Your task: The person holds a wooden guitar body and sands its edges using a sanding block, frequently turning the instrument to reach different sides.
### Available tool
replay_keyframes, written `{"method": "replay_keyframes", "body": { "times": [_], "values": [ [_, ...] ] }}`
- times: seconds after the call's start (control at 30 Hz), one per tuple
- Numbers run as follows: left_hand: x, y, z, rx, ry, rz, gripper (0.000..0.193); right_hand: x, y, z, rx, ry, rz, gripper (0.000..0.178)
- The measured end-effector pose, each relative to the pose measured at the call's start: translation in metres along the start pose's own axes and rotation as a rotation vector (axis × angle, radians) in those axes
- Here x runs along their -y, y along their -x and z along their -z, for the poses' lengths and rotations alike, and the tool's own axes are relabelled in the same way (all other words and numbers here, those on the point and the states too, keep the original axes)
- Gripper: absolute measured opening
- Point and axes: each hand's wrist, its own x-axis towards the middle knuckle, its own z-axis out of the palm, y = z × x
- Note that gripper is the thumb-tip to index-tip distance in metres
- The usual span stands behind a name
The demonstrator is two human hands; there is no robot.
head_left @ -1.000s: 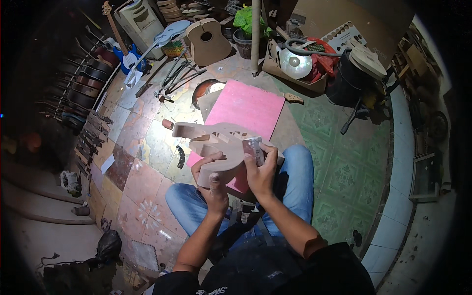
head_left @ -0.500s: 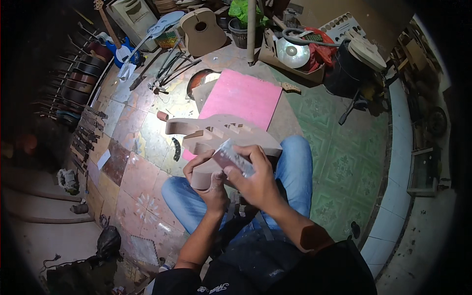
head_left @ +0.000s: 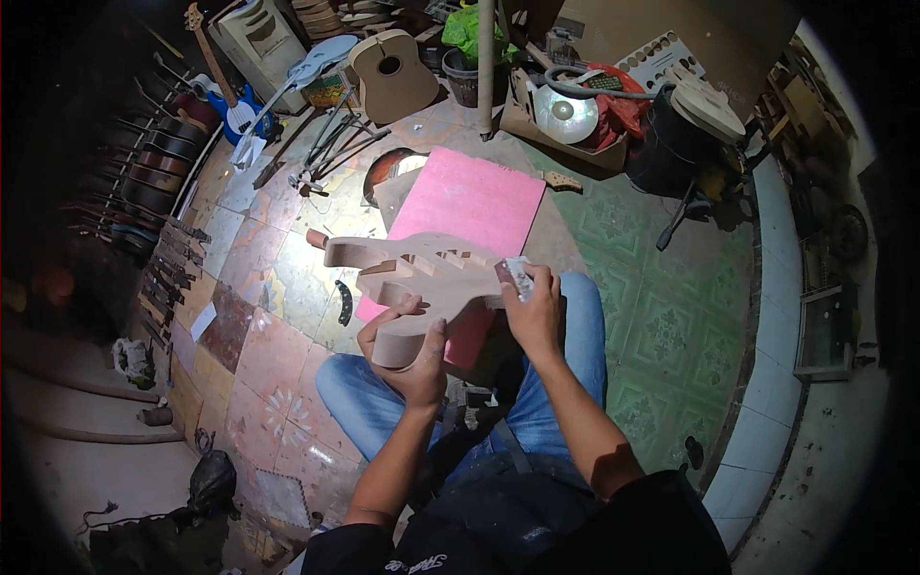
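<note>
An unpainted wooden electric guitar body (head_left: 450, 280) with cut-out cavities lies across the pink board in front of me. My left hand (head_left: 414, 369) is wrapped round its near horn, the thumb along one side and the fingers on the other. In my right hand (head_left: 539, 311) is a sanding block (head_left: 516, 278), whitish and brown, held between thumb and fingers. The block is at the right end of the body, by its edge; whether it presses on the wood I cannot tell.
Beneath the body is a pink board (head_left: 471, 201). A reddish-brown cylinder (head_left: 316, 238) and a curved black piece (head_left: 344, 303) lie to the left. Farther off are clamps (head_left: 331, 153), an acoustic guitar body (head_left: 391, 77), a pole (head_left: 486, 77) and a cardboard box (head_left: 565, 144).
My right hand has moved the sanding block away from the near horn to the right end of the guitar body. My left hand keeps its grip on the horn.
</note>
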Motion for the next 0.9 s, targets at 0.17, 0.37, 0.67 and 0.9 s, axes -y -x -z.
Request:
{"method": "replay_keyframes", "body": {
  "times": [0.17, 0.37, 0.67, 0.9],
  "values": [
    [0.002, -0.013, -0.012, -0.143, 0.098, -0.011, 0.049, 0.034, 0.039, -0.023, -0.037, -0.334, 0.151, 0.049],
    [0.005, -0.044, -0.004, -0.084, 0.083, 0.005, 0.046, -0.015, -0.008, -0.013, -0.174, -0.085, 0.058, 0.047],
    [0.064, -0.096, -0.007, -0.025, -0.307, -0.092, 0.109, 0.0, 0.018, -0.035, -0.199, -0.12, 0.219, 0.05],
    [0.077, -0.083, -0.034, 0.202, 0.01, 0.061, 0.091, -0.009, 0.013, -0.028, -0.156, -0.137, 0.109, 0.049]
  ]
}}
